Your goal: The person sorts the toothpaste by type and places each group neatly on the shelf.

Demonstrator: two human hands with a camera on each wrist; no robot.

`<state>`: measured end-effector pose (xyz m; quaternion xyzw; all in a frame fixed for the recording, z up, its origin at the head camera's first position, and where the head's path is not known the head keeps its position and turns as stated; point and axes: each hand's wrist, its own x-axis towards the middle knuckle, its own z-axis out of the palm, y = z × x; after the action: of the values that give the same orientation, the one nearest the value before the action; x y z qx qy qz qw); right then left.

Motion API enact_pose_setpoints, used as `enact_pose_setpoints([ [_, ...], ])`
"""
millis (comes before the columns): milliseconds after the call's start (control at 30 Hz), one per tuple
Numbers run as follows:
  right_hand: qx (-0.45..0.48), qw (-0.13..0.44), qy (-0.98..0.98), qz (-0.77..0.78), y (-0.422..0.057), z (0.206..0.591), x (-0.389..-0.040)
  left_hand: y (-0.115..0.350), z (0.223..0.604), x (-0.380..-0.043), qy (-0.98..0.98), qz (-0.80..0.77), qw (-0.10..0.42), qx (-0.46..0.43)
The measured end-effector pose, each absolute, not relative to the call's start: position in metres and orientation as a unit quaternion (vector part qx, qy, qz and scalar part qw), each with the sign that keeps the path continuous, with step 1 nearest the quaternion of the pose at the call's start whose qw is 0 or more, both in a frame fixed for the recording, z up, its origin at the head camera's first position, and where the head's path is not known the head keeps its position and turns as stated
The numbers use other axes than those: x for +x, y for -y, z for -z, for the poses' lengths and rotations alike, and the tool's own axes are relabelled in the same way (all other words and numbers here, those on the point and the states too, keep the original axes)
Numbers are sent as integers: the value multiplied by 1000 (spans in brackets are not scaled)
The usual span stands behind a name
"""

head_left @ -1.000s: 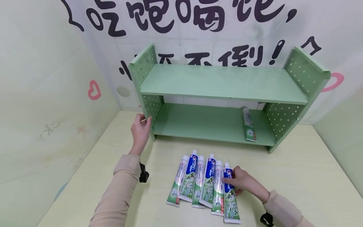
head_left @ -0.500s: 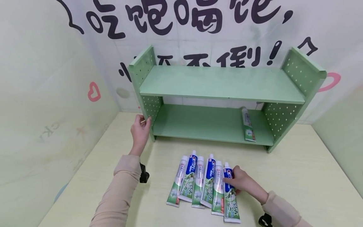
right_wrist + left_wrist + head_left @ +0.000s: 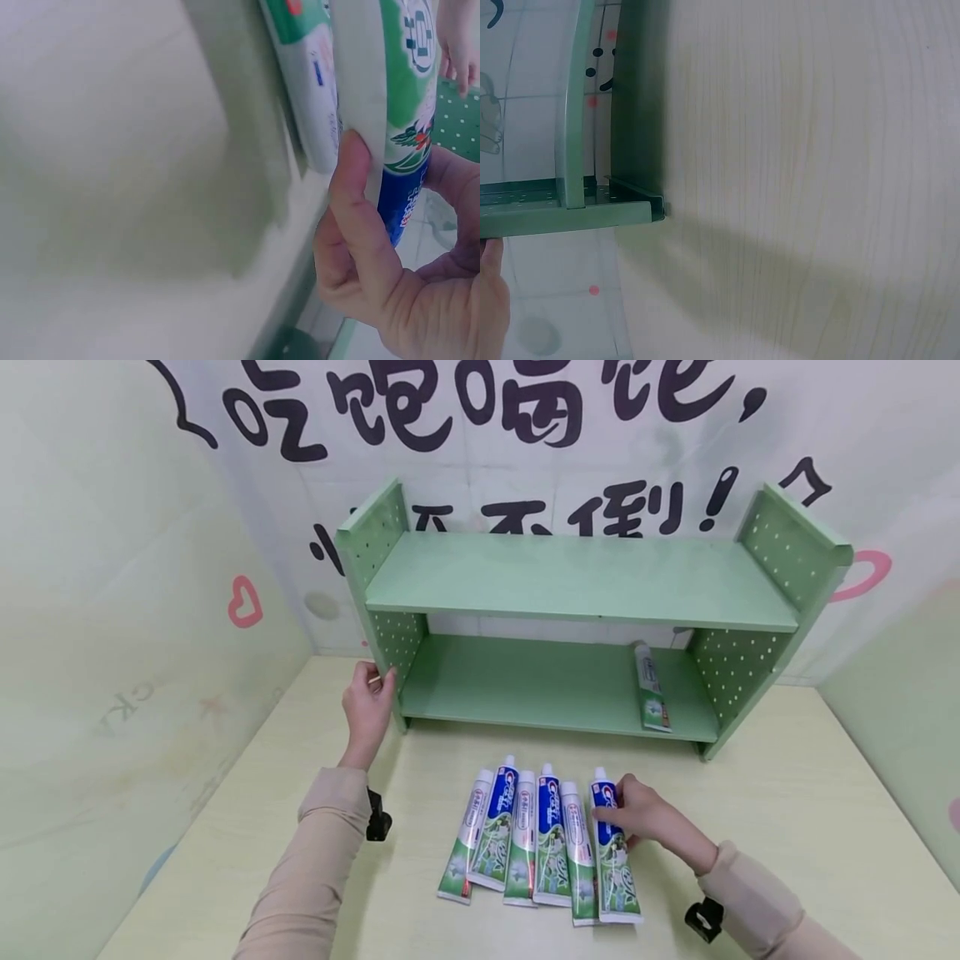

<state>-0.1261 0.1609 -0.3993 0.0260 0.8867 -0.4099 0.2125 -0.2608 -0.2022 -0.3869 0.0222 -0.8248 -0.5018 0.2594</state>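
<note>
My right hand point(image 3: 651, 812) pinches the rightmost blue-and-green toothpaste tube point(image 3: 617, 868) near its cap end, thumb on one side and fingers on the other. In the right wrist view that toothpaste tube point(image 3: 409, 112) is tipped on edge, with a white-and-green toothpaste tube point(image 3: 311, 97) beside it. To its left lies a row of several toothpaste tubes point(image 3: 551, 843), blue-capped design alternating with white. My left hand point(image 3: 366, 714) grips the left side panel of a green two-tier shelf point(image 3: 585, 577); in the left wrist view only part of the left hand point(image 3: 491, 300) shows.
Another white-and-green toothpaste tube point(image 3: 651, 689) lies on the lower tier, towards the right. The shelf stands on a pale wooden table point(image 3: 795, 827) against a wall point(image 3: 480, 468) with large black lettering. Perforated side panels point(image 3: 738, 668) close the shelf's ends.
The toothpaste tube in my right hand has moved slightly up and away from the row. Neighbouring tubes have shifted a little. My left hand stays at the shelf's side.
</note>
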Motion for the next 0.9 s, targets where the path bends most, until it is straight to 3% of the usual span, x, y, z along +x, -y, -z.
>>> enact_pose_setpoints([
  [900,-12,209,-895,395,-185,327,-150,205,386,-261,826,502,255,28],
])
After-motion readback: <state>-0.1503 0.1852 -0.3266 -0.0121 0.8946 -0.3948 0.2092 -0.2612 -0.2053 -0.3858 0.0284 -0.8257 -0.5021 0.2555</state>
